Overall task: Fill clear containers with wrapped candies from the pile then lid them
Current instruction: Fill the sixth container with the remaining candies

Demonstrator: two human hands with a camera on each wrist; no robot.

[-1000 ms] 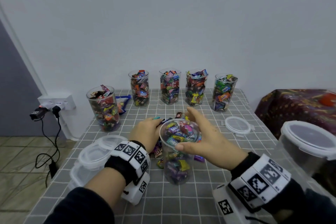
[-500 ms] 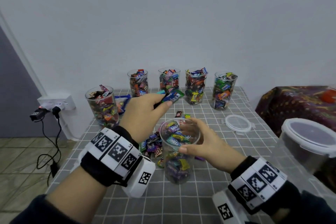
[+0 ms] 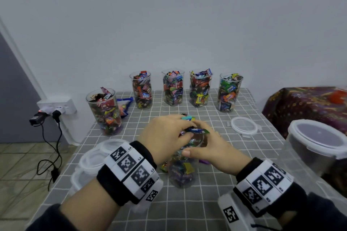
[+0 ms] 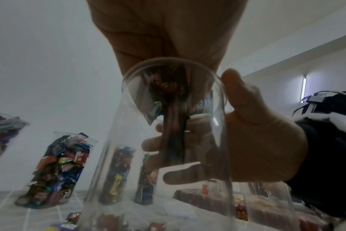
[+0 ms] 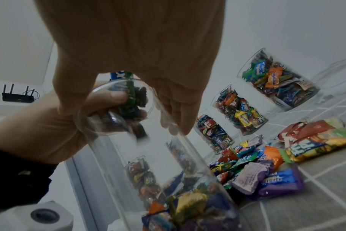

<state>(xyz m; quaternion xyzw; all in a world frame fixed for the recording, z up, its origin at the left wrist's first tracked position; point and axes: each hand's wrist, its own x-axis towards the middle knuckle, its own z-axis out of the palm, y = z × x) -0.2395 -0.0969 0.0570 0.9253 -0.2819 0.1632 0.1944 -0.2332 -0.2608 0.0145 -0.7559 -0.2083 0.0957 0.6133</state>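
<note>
Over the container mouth: the left hand sits directly above the rim of the clear container, fingers curled round a small handful of wrapped candies.
Left fingers: bunched and clamped on the candies; the left wrist view shows the wrappers hanging just inside the rim, so I judge the drop is about to happen.
Right hand: the right hand wraps the upper wall of the container from the right, thumb on the near side, fingers round the far side, steadying it.
Container: upright on the checked tablecloth, long axis vertical, partly filled, with room left near the top.
Key relation: the opening lies straight below the left fingers, so the candies need only fall along the container's axis. The left hand is the one placed to release; the right one should just hold firm.
Pile: loose candies lie on the cloth just behind the container, touching or nearly touching its base.
Done already: five filled containers stand along the far side, none lidded.
Lids: one lid lies flat to the right, well apart; a stack of lids sits at the left.
Risk: a long wrapper could catch on the rim and tip out.
</note>
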